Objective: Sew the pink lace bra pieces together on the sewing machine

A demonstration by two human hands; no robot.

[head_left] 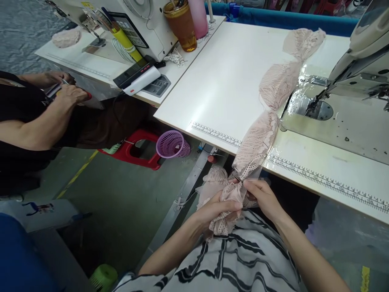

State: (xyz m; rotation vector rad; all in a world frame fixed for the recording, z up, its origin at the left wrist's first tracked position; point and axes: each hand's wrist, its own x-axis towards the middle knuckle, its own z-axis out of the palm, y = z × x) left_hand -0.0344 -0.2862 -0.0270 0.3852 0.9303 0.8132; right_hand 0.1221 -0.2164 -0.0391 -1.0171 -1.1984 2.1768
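Observation:
A chain of pale pink lace pieces runs from the back of the white table down over its front edge to my lap. My left hand is closed around the gathered lace at the lower end. Beside it, my right hand pinches the lace between thumb and finger, where one piece narrows into another. Something small and dark shows at that narrow spot, too small to make out. More lace hangs behind and below my left hand.
A sewing machine stands at the right, its needle beside the lace. At the left, a person works near another machine. A purple basket and red stool stand below the table.

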